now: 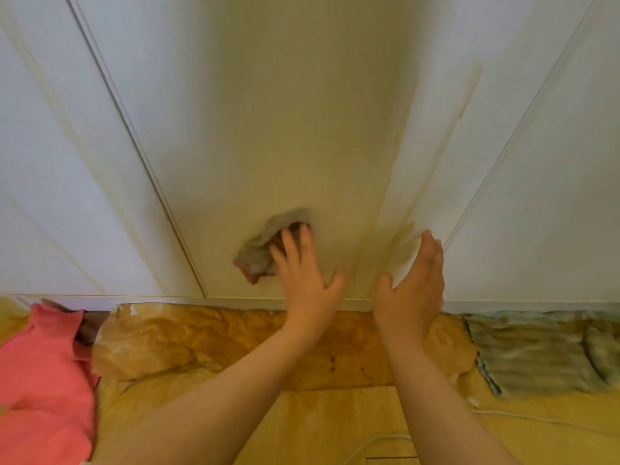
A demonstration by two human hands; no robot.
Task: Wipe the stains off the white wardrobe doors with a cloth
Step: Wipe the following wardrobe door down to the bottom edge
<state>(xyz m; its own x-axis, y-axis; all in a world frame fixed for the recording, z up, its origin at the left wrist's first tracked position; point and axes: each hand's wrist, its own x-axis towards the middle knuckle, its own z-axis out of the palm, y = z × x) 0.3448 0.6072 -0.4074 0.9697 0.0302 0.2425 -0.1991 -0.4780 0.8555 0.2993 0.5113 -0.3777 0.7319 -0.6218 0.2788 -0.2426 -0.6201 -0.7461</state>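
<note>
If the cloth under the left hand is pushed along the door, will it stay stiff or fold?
Probably floppy: the cloth is bunched in soft folds under the left hand. Likely light, since flat fingers alone pin it to the smooth wardrobe door.

yellow-brown floor (pixel 201 347); pink fabric (pixel 40 364) left, grey ribbed mat (pixel 530 354) right.

Home interior, likely a bedroom. Tall white wardrobe doors (pixel 268 112) fill the far side, panelled, reaching down to a yellow-brown patterned floor (pixel 318 427). Pink garment (pixel 43 374) lying near left. Grey ribbed mat (pixel 536 350) at right against the wardrobe base. Thin white cord (pixel 523 418) near right.
</note>
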